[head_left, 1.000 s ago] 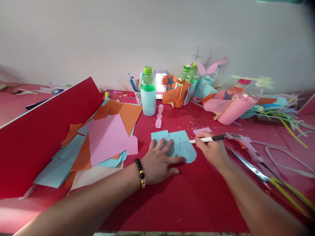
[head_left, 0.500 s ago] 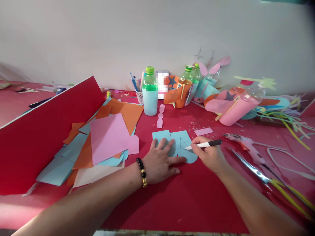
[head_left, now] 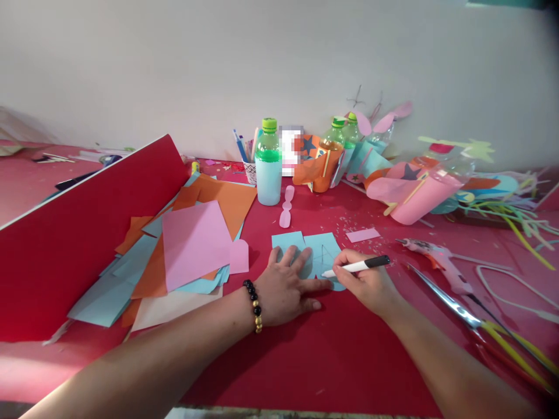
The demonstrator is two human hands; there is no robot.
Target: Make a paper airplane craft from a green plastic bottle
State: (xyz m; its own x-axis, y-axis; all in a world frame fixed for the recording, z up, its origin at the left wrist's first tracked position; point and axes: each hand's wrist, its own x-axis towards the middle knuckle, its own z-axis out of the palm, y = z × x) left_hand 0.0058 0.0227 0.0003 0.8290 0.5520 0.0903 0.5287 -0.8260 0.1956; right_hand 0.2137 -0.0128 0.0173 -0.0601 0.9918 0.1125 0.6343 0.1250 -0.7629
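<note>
My left hand [head_left: 288, 288] lies flat with spread fingers on a light blue paper cutout [head_left: 321, 243], pressing it to the red table. In my right hand [head_left: 364, 285] is a white pen with a black cap end [head_left: 358, 266], its tip on the lower part of the cutout. Thin dark lines, partly a pointed shape, show on the blue paper near the tip. Just left of my left hand is a small pink paper piece with a rounded top [head_left: 239, 256]. A pink propeller-shaped paper [head_left: 286, 207] lies behind the cutout.
Stacked coloured paper [head_left: 196, 247] and a red board [head_left: 100, 227] occupy the left. A blue-wrapped bottle [head_left: 268, 174] stands behind. Decorated bottles, including a tilted pink one [head_left: 423, 195], are back right. A glue gun [head_left: 437, 265] and scissors [head_left: 463, 311] lie right.
My right hand has moved the pen tip down and slightly left across the blue paper. My left hand stays in place on it; the view has shifted slightly.
</note>
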